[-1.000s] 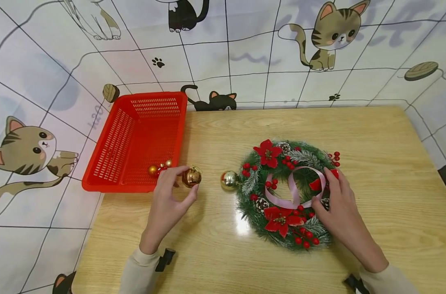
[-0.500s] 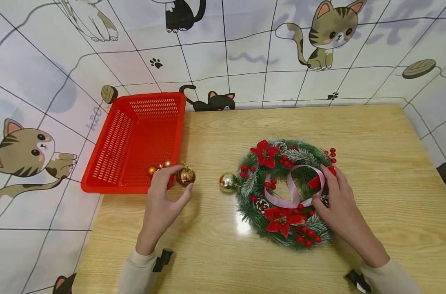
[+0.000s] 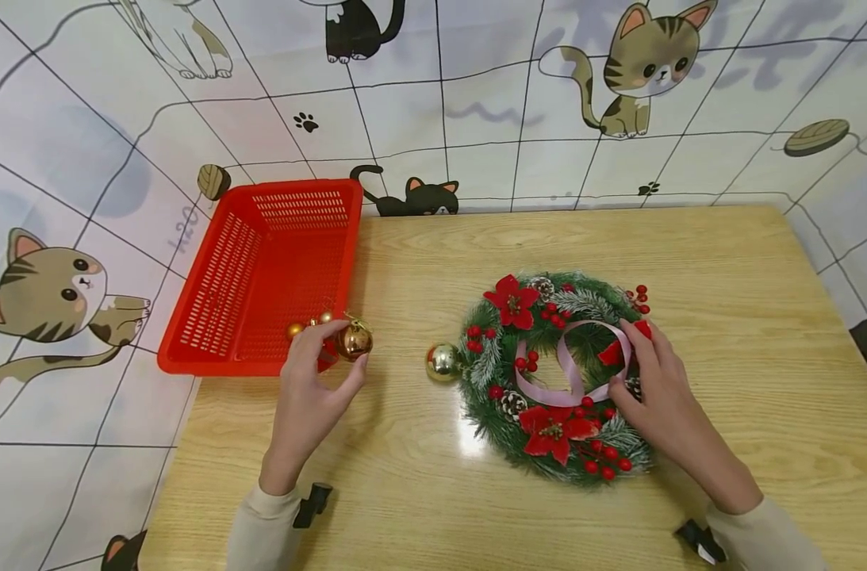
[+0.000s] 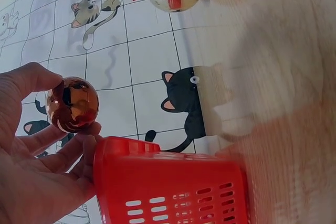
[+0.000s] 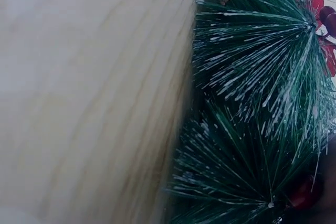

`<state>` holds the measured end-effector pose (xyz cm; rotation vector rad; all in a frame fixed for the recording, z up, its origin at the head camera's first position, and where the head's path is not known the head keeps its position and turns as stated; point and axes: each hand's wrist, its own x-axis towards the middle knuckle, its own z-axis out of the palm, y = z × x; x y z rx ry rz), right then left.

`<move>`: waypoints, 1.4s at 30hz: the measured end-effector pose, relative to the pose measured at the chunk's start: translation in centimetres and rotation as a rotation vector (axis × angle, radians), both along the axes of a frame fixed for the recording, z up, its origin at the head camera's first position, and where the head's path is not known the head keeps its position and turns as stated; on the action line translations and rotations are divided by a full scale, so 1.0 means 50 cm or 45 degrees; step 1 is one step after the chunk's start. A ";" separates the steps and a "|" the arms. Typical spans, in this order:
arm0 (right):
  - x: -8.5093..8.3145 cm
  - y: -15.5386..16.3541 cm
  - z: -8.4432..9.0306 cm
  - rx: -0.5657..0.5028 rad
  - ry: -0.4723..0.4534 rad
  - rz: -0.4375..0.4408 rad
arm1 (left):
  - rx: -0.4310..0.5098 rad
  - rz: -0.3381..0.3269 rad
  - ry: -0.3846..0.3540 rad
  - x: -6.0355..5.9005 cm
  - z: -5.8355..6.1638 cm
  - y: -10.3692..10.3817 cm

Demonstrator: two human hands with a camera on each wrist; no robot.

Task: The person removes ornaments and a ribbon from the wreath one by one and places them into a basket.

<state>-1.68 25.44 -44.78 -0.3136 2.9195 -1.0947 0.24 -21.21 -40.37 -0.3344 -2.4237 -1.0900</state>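
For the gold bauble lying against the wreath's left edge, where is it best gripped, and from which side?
Probably pinch the gold bauble across its round body, fingertips on its near and far sides, coming from above or from its left. The wreath touches its right side and blocks that approach; the table to its left is bare. Its cap is too small to see. The left hand holds a copper bauble.
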 end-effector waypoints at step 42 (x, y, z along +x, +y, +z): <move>-0.027 0.022 0.000 -0.007 0.052 0.152 | -0.012 0.112 0.025 0.008 -0.001 -0.047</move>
